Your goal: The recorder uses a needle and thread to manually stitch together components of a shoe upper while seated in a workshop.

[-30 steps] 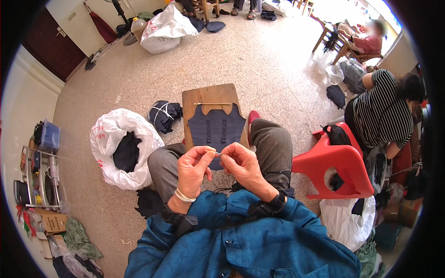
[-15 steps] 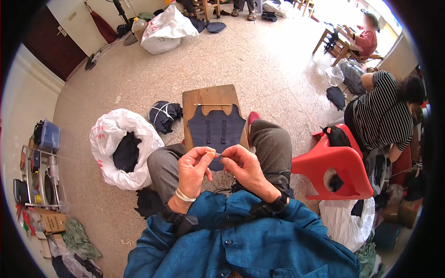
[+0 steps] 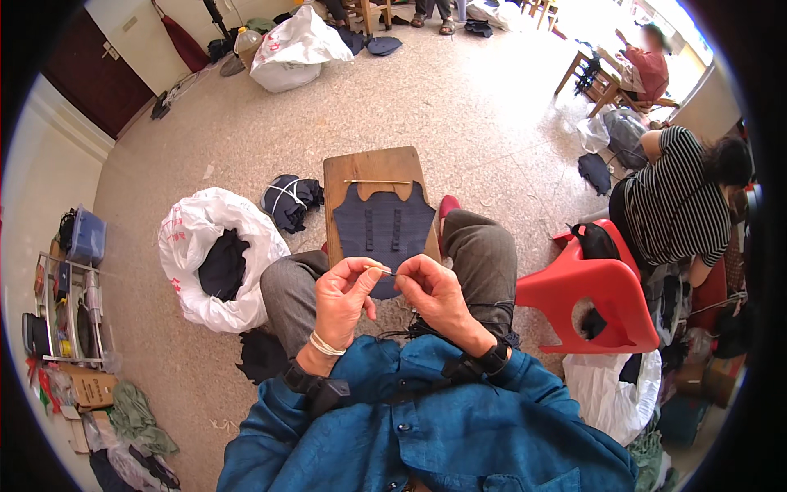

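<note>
Since the earlier pictures almost nothing has shifted: the two hands have stayed together over the lap, only drawing a touch closer at the fingertips. Between them is a thin needle (image 3: 379, 269), pale and slim, lying roughly level just above the near end of the wooden board (image 3: 340, 176). The left hand (image 3: 344, 297) pinches its left end between thumb and forefinger, fingers closed narrow on it. The right hand (image 3: 433, 291) meets it from the other side, its fingers also pinched tight at the needle's tip; whether it grips the needle itself or a thread there is too fine to tell.

Directly behind the hands, a dark blue cut fabric piece (image 3: 384, 230) with two short vertical strips lies flat on the board, which rests across the person's knees in grey trousers. A thin light stick (image 3: 377, 181) lies crosswise near the far end of the board.

On the floor to the person's left sits a white plastic bag (image 3: 184, 246) holding dark cloth, with a tied bundle of dark fabric (image 3: 288, 199) just beyond it. To the right stands a red plastic stool (image 3: 602, 295), and past it a person in a striped top (image 3: 676, 205) sits bent over. Another white bag (image 3: 297, 47) lies far across the floor.
</note>
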`<state>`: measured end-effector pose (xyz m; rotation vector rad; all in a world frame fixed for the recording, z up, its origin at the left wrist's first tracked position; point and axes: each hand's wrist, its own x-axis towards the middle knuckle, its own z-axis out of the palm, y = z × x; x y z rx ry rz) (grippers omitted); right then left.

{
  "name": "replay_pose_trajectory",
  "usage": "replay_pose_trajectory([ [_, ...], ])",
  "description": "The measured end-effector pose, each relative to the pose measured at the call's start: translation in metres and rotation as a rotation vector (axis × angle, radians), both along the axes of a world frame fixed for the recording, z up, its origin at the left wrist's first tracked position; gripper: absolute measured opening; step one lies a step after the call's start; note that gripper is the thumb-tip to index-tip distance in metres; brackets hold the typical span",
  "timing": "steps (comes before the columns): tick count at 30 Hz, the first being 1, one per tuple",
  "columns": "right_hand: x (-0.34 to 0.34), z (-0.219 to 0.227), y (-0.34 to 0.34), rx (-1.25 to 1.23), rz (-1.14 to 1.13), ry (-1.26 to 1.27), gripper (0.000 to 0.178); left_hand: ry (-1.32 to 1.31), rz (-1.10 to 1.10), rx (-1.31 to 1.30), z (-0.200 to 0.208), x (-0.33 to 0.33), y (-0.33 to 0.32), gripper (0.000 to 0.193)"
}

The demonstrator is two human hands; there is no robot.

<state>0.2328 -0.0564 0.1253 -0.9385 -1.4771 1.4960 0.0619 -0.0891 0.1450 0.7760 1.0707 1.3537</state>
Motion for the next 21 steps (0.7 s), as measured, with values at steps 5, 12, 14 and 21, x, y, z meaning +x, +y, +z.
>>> replay_pose_trajectory([
  [5, 0.000, 0.000, 0.000, -0.148, 0.087, 0.179, 0.009, 0.014, -0.035, 0.018, 0.002, 0.001, -0.001, 0.013],
  [12, -0.001, -0.003, 0.000, -0.128, 0.091, 0.181, 0.011, 0.039, -0.033, 0.016, -0.003, 0.001, -0.001, 0.013],
  [14, -0.002, -0.006, -0.001, -0.130, 0.093, 0.202, 0.009, 0.048, -0.029, 0.008, -0.005, 0.001, -0.001, 0.013],
  [21, -0.006, 0.003, 0.004, -0.201, 0.040, 0.121, 0.005, 0.130, -0.073, 0.049, -0.003, -0.002, 0.004, 0.025],
])
